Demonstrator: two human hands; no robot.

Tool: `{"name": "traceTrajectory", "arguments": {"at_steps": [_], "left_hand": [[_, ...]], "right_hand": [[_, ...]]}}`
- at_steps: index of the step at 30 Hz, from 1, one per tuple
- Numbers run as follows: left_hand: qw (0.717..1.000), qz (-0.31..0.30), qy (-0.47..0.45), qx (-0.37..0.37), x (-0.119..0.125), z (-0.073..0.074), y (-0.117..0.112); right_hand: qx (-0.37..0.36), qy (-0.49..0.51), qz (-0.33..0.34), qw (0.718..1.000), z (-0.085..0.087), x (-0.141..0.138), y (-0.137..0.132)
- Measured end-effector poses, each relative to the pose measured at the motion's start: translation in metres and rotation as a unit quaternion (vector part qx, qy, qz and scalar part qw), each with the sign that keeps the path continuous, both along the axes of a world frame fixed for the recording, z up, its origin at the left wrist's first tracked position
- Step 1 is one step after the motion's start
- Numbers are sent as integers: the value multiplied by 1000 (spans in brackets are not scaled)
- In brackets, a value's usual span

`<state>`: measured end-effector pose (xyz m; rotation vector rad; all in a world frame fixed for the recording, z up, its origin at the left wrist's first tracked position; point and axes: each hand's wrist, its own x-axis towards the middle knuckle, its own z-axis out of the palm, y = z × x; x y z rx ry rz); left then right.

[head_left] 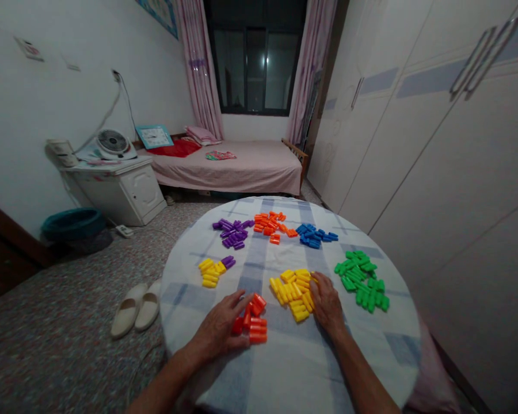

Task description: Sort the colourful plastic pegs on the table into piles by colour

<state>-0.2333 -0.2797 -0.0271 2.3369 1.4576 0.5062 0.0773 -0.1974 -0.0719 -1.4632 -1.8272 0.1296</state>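
Observation:
A round table [293,368] with a checked cloth carries piles of small plastic pegs sorted by colour. My left hand [219,328] rests flat against a near pile of red and orange pegs [254,322], fingers touching them. My right hand [327,302] lies on the right side of a big yellow pile [292,290], fingers spread. Further back lie a purple pile [233,231], an orange pile [271,223] and a blue pile [315,236]. A green pile [362,279] sits at the right. A small yellow group with two purple pegs [213,270] lies at the left.
A pair of pale slippers [136,307] stands on the floor left of the table. Behind are a bed [250,164], a white bedside cabinet with a fan [112,144], a teal basin [73,224] and wardrobe doors [435,144] along the right.

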Motion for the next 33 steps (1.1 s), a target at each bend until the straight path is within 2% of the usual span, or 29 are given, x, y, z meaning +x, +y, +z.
{"name": "traceTrajectory", "arguments": {"at_steps": [6, 10, 16, 18, 21, 23, 26, 28, 30, 33], "left_hand": [[1000, -18, 2, -1, 12, 10, 7], [999, -21, -28, 11, 25, 7, 11], [993, 0, -115, -29, 33, 2, 17], [984, 30, -166, -55, 35, 4, 20], [945, 100, -275, -147, 35, 8, 27], [894, 129, -369, -218, 36, 10, 34], [803, 150, -503, -284, 37, 13, 51], [764, 155, -545, -308, 40, 15, 68], [765, 156, -542, -312, 46, 18, 90], [801, 163, -502, -282, 62, 30, 131]], "right_hand": [[-14, 4, -12, 1000, 3, -1, -1], [-20, -2, -13, 1000, 3, -1, -1], [-24, -5, -18, 1000, 4, -1, -2], [-19, -2, -17, 1000, 4, -1, -3], [-20, -2, -15, 1000, 2, 1, -2], [-23, -6, -18, 1000, 1, 2, -2], [-27, -11, -20, 999, -1, 2, 0], [-26, -10, -19, 999, 0, 2, 0], [-22, -7, -20, 1000, 0, 3, 0], [-19, -4, -20, 1000, 0, 3, 0]]}}
